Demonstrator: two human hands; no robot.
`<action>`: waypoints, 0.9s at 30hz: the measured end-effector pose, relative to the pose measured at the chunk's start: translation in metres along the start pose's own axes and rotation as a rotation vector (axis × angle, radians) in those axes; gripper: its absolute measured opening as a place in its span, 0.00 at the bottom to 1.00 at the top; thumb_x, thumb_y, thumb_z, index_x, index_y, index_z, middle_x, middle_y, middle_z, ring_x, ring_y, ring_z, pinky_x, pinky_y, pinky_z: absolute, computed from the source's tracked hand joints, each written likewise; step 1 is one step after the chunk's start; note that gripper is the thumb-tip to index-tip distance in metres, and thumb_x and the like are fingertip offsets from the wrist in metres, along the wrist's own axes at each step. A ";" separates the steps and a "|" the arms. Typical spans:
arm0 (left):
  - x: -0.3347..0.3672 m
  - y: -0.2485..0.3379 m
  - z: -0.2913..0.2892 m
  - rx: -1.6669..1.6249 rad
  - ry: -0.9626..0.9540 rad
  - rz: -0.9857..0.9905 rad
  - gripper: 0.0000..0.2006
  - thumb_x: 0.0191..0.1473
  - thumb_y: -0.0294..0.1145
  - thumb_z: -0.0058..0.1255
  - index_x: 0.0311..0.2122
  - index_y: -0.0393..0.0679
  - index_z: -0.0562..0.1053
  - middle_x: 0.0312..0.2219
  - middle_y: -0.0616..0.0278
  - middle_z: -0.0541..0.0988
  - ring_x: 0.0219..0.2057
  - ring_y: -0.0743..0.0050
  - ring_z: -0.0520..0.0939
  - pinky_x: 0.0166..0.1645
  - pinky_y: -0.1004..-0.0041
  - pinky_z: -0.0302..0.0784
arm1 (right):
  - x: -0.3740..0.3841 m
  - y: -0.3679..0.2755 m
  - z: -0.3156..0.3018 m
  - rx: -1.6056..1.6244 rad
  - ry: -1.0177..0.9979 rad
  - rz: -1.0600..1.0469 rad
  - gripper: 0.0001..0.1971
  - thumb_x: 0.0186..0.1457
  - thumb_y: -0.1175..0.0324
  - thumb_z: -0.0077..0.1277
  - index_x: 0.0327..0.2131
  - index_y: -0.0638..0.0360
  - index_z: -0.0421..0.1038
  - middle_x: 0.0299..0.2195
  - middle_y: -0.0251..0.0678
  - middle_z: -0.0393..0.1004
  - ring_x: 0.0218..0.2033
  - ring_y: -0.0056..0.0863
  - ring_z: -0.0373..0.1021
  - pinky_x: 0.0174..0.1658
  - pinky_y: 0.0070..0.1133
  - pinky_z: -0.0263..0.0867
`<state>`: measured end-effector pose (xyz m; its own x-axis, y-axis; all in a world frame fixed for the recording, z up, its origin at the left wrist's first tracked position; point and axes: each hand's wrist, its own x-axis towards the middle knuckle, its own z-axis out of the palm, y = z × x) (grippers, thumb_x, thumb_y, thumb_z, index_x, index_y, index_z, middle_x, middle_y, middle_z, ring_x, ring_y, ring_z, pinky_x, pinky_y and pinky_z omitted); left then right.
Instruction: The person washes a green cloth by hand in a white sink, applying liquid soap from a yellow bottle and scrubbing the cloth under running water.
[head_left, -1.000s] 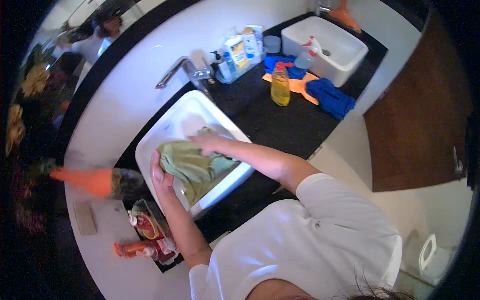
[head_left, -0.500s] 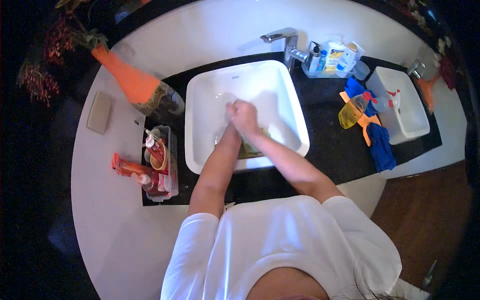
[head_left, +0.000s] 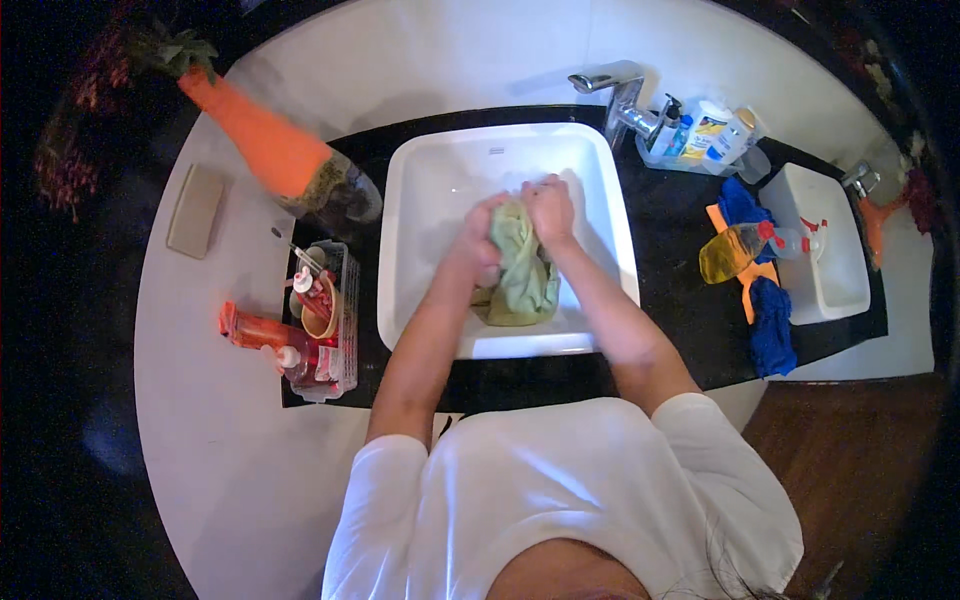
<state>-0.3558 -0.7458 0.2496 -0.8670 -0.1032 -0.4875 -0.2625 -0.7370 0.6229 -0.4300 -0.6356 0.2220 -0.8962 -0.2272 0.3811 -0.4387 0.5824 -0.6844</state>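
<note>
A wet-looking green cloth (head_left: 524, 275) hangs bunched and creased inside the white square sink (head_left: 410, 300). My left hand (head_left: 482, 235) is closed around its upper left side. At the cloth's upper right, my right hand (head_left: 550, 208) grips it with curled fingers. The cloth's lower part spreads toward the near side of the basin. Whether its lower end touches the basin floor I cannot tell. Behind the sink, to the right, stands a chrome faucet (head_left: 622, 105).
Left of the sink sit a plastic basket (head_left: 347, 330) of toiletries and an orange vase (head_left: 265, 150). To the right are a tray of bottles (head_left: 690, 163), a yellow spray bottle (head_left: 728, 255), blue cloths (head_left: 772, 325) and a white rectangular basin (head_left: 838, 285).
My hands were clasped together above the cloth, which lay low in the sink. Now they are apart, and the cloth is raised between them. The view has shifted slightly.
</note>
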 end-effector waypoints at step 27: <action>-0.012 -0.048 0.059 -0.334 0.031 -0.110 0.17 0.50 0.46 0.38 0.33 0.44 0.70 0.31 0.58 0.76 0.33 0.64 0.75 0.43 0.65 0.68 | -0.012 -0.014 -0.030 0.275 0.004 0.029 0.11 0.43 0.63 0.46 0.17 0.60 0.70 0.17 0.47 0.68 0.19 0.46 0.65 0.26 0.33 0.62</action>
<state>-0.3575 -0.6695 0.2618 -0.8266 -0.0275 -0.5622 -0.1960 -0.9223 0.3332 -0.4114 -0.6173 0.2461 -0.9085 -0.2102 0.3612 -0.4151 0.3550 -0.8376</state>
